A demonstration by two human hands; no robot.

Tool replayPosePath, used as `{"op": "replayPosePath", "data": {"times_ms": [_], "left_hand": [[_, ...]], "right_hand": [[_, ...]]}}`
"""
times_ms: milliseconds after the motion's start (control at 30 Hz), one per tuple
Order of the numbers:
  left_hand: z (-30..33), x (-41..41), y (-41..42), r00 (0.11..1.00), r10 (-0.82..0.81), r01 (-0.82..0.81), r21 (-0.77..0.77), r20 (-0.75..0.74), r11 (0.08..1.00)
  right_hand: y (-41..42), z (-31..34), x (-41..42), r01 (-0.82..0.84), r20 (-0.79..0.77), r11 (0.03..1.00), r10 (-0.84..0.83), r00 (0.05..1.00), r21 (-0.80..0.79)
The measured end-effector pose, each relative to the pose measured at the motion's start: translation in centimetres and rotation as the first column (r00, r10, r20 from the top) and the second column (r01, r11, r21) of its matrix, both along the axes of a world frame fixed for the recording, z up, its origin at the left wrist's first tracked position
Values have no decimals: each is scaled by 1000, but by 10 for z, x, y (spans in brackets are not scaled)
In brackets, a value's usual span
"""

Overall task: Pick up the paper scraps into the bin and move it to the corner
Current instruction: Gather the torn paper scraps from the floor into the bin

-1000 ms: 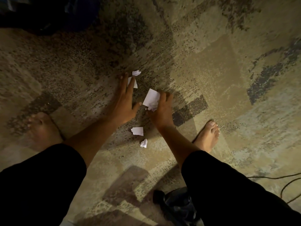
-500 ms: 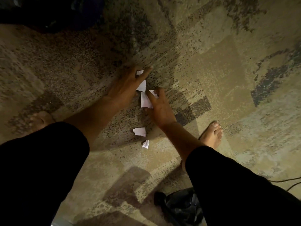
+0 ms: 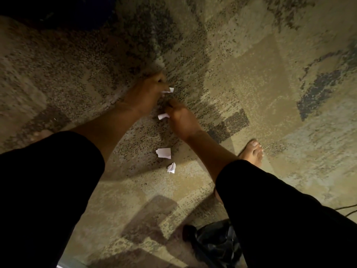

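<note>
My left hand is down on the patterned carpet, fingers closed around a white paper scrap whose tip sticks out to the right. Just below it my right hand is closed on another white scrap, which pokes out at its left side. Two more scraps lie loose on the carpet nearer to me: a flat torn piece and a small crumpled one. A black bin bag sits on the floor at the bottom, between my legs.
My right bare foot stands to the right of the scraps. Black trouser legs fill the lower left and lower right. A dark cable runs along the right edge. A dark object lies at the top left.
My left hand has closed over the far scraps, which lay flat under its fingers before. My right hand has curled tighter, so its scrap is mostly hidden. The two near scraps have not moved.
</note>
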State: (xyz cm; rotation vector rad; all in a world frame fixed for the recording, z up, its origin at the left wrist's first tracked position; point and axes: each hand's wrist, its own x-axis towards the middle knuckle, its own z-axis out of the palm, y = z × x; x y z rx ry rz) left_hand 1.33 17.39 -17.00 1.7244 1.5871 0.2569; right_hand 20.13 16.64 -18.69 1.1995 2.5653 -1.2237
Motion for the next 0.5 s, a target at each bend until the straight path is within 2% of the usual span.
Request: {"op": "replayPosePath", "data": {"times_ms": [233, 367, 500], "left_hand": [[18, 1, -20, 942, 297, -291, -58, 155, 955], [51, 0, -39, 847, 500, -482, -132, 183, 866], [97, -9, -55, 774, 597, -586, -117, 211, 801]], "right_hand": [[9, 18, 24, 216, 29, 976, -217, 976, 36], [23, 45, 30, 369, 47, 929, -369, 928, 17], [39, 87, 16, 504, 0, 863, -504, 863, 3]]}}
